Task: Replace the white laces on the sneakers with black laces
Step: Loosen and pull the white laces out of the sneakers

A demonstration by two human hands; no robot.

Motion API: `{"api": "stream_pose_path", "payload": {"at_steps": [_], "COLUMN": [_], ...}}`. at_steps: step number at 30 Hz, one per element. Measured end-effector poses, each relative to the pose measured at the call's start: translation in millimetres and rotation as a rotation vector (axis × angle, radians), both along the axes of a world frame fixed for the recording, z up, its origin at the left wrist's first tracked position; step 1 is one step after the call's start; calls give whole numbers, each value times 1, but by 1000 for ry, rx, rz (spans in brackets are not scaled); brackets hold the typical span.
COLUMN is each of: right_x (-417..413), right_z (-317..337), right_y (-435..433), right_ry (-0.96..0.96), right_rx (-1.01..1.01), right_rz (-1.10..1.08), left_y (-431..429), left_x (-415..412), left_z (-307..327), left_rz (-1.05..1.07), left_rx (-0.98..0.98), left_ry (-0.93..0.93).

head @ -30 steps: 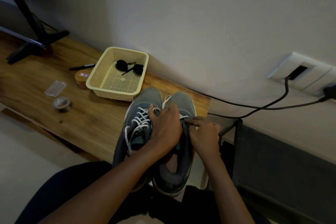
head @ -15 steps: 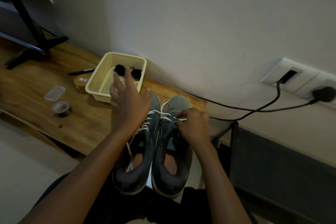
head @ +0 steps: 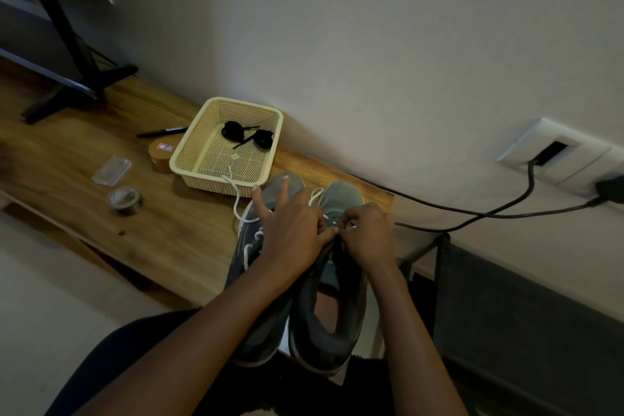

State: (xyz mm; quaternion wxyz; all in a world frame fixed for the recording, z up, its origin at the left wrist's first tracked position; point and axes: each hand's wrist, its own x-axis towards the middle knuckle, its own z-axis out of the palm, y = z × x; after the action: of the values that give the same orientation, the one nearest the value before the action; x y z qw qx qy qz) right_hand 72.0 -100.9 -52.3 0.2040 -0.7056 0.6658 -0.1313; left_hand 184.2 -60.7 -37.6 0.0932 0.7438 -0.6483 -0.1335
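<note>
Wooden surface (head: 169, 230) runs along a pale wall; well left of the hands lie a tape roll (head: 124, 201) and a clear case (head: 112, 170). Nearer, just beyond the left hand (head: 290, 233), a cream basket (head: 189, 167) holds the coiled black laces (head: 248, 135). A loose white lace (head: 236, 194) trails from the basket's front wall down to the left sneaker (head: 244, 267). The left hand lies over that shoe, two fingers straight and spread, thumb at the right sneaker's (head: 341, 197) lacing; any grip there is hidden. The right hand (head: 368, 236), fingers curled, pinches white lace on that shoe.
</note>
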Motion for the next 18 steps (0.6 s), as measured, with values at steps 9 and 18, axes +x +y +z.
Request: {"api": "stream_pose_path", "payload": {"at_steps": [9, 18], "right_x": [-4, -12], "right_z": [-5, -10], "right_y": [-2, -3], "right_ry": [-342, -712], "right_rx": [20, 53], "right_rz": [-125, -445], "left_y": [-2, -4], "left_x": [4, 3], "left_z": [6, 2], "left_rz": [30, 50], "left_rx": [72, 65], "left_ry": [61, 91]}}
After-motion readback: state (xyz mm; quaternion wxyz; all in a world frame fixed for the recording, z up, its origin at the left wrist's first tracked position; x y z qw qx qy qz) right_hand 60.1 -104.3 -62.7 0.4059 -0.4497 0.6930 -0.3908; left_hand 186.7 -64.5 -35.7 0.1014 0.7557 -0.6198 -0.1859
